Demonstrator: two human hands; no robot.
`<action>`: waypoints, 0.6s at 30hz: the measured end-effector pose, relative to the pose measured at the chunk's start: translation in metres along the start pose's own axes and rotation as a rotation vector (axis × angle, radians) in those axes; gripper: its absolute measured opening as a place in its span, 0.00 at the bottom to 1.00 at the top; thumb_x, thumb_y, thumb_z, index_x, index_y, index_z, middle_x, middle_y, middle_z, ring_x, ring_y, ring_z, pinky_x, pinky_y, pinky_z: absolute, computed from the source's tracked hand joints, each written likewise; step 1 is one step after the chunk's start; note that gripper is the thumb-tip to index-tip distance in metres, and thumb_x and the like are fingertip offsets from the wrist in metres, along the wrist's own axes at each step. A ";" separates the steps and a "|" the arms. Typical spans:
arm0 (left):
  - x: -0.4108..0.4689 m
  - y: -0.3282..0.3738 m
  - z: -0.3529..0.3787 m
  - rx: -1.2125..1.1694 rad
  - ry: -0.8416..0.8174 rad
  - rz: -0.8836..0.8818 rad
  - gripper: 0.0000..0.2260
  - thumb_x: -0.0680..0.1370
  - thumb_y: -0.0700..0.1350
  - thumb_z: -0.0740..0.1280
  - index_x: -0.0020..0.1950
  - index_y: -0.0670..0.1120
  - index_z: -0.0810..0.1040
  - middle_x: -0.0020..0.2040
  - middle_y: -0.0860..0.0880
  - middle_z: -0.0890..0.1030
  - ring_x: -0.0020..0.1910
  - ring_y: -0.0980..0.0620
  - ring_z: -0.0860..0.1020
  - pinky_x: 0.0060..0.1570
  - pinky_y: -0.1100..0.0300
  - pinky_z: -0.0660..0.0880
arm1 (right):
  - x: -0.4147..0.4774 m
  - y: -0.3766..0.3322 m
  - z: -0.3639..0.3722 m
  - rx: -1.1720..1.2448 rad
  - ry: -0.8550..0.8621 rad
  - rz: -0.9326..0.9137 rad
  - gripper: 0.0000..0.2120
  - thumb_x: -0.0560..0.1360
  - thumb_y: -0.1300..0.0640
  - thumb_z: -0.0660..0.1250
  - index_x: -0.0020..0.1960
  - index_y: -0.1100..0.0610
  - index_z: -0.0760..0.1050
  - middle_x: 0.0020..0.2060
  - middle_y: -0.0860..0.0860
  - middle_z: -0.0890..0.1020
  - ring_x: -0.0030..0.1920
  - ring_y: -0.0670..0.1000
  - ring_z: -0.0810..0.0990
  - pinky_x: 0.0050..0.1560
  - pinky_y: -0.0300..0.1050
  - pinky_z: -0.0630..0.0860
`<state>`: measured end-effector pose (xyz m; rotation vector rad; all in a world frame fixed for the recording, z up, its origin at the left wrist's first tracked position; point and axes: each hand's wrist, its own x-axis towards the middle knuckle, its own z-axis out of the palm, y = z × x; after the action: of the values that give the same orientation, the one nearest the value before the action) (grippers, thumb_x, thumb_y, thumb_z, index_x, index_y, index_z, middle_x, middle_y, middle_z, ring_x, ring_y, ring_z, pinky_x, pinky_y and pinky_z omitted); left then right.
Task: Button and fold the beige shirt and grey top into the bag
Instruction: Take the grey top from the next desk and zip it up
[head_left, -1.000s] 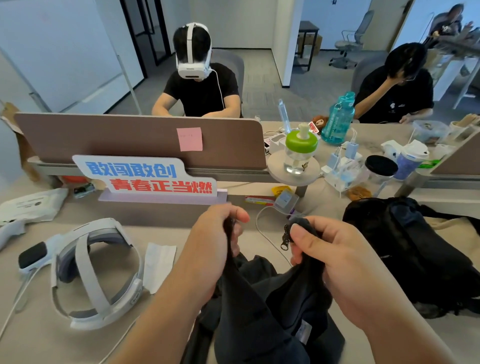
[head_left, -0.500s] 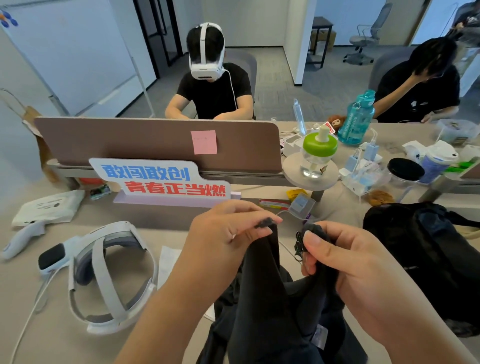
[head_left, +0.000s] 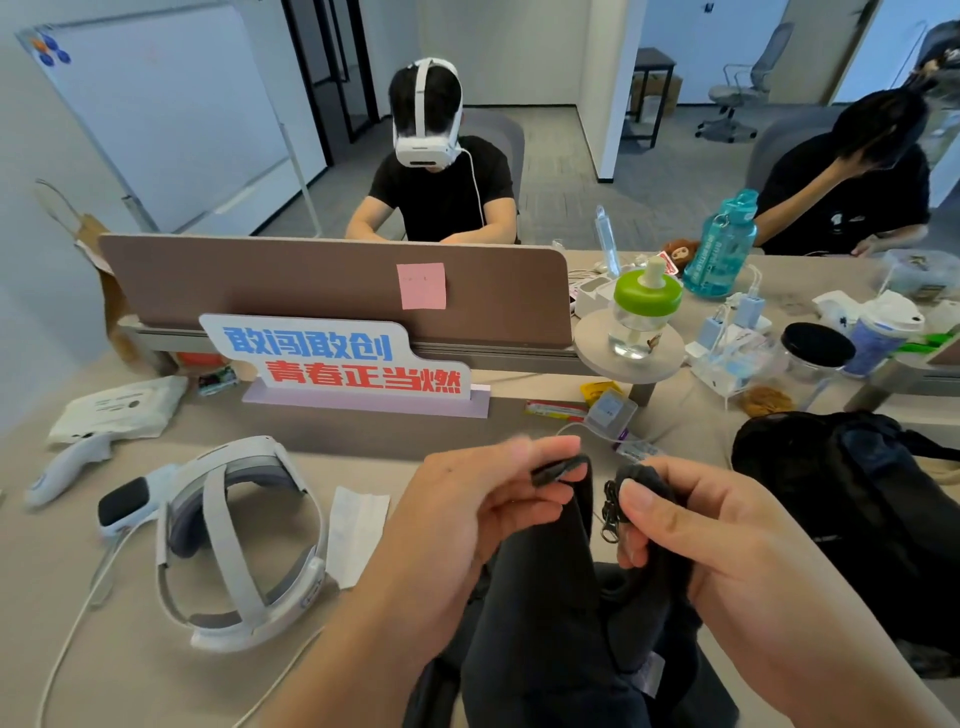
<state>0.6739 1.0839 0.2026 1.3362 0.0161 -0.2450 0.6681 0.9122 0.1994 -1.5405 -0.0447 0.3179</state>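
Observation:
A dark grey top (head_left: 550, 613) hangs in front of me above the desk, its two front edges lifted up. My left hand (head_left: 467, 514) pinches the left edge near its top corner. My right hand (head_left: 696, 540) grips the right edge, with a small metal zip pull (head_left: 609, 512) dangling beside its thumb. A black bag (head_left: 852, 499) lies on the desk to the right of my hands. No beige shirt shows in this view.
A white headset (head_left: 228, 545) with its cable and a white tissue (head_left: 358, 525) lie at the left. A slogan sign (head_left: 343, 364) and brown partition (head_left: 332, 286) stand ahead. Bottles, chargers and cups crowd the right. Two people sit beyond the partition.
My left hand has shifted its pinch up to the top corner of the left edge. Both hands have risen slightly and hold the two edges a little apart.

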 end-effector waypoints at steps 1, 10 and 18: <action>-0.002 -0.001 0.002 -0.051 0.008 -0.029 0.11 0.70 0.48 0.66 0.47 0.47 0.86 0.46 0.45 0.86 0.40 0.55 0.82 0.42 0.66 0.79 | -0.002 0.002 -0.001 -0.008 -0.006 0.001 0.25 0.52 0.34 0.76 0.34 0.55 0.79 0.27 0.53 0.75 0.32 0.51 0.74 0.37 0.43 0.72; -0.022 -0.008 0.015 -0.202 0.029 -0.034 0.11 0.63 0.40 0.70 0.42 0.49 0.87 0.40 0.45 0.85 0.39 0.54 0.84 0.37 0.67 0.79 | -0.028 0.003 0.008 0.094 0.039 0.037 0.05 0.62 0.54 0.70 0.31 0.55 0.80 0.25 0.54 0.74 0.30 0.52 0.71 0.37 0.46 0.70; -0.042 -0.005 0.024 -0.138 0.090 0.002 0.08 0.57 0.43 0.73 0.35 0.49 0.86 0.31 0.47 0.83 0.29 0.54 0.82 0.27 0.68 0.77 | -0.044 0.005 0.009 0.183 -0.029 -0.015 0.03 0.62 0.62 0.74 0.32 0.56 0.80 0.24 0.53 0.73 0.28 0.49 0.70 0.31 0.39 0.72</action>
<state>0.6290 1.0663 0.2096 1.2093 0.1059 -0.1786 0.6227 0.9112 0.2025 -1.3536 -0.0486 0.3234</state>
